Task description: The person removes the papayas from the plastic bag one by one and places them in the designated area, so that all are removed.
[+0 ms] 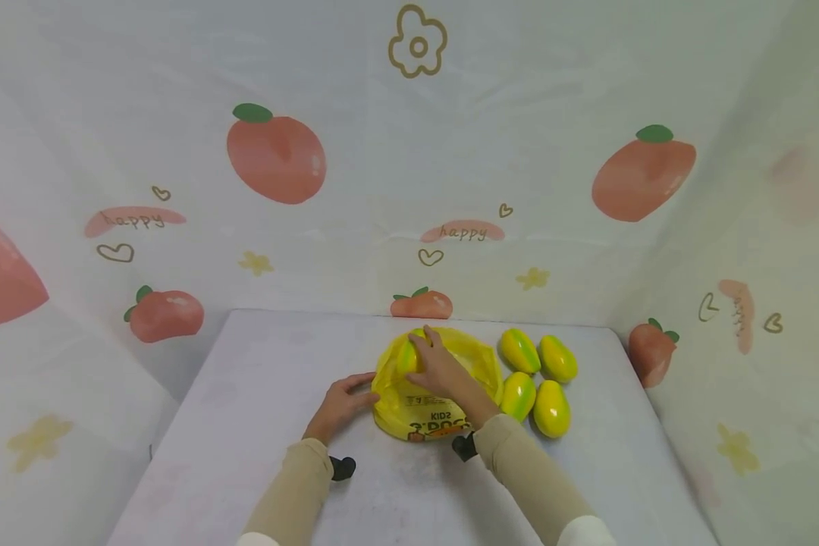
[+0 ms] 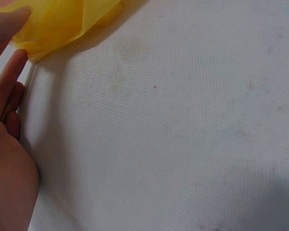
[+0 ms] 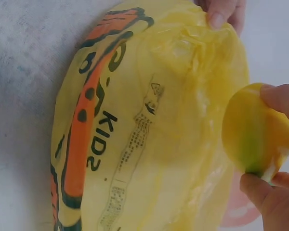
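Note:
A yellow plastic bag [image 1: 399,409] with "KIDS" printing lies with its mouth spread wide on the table. My right hand [image 1: 445,373] grips a yellow-green mango [image 3: 250,130] over the far left part of the bag's mouth, thumb and fingers around its sides. At the bag's left edge, my left hand [image 1: 341,408] touches the plastic with fairly straight fingers [image 2: 12,72]. Its thumb lies over the yellow film in the left wrist view, and the palm is unoccupied.
Several more yellow-green mangoes [image 1: 551,409] sit grouped right of the bag, close to my right forearm. The white-covered table [image 1: 266,356] meets a fruit-printed cloth backdrop [image 1: 355,250] behind, with similar cloth at both sides. Dark wrist mounts [image 1: 342,468] stick out from my sleeves.

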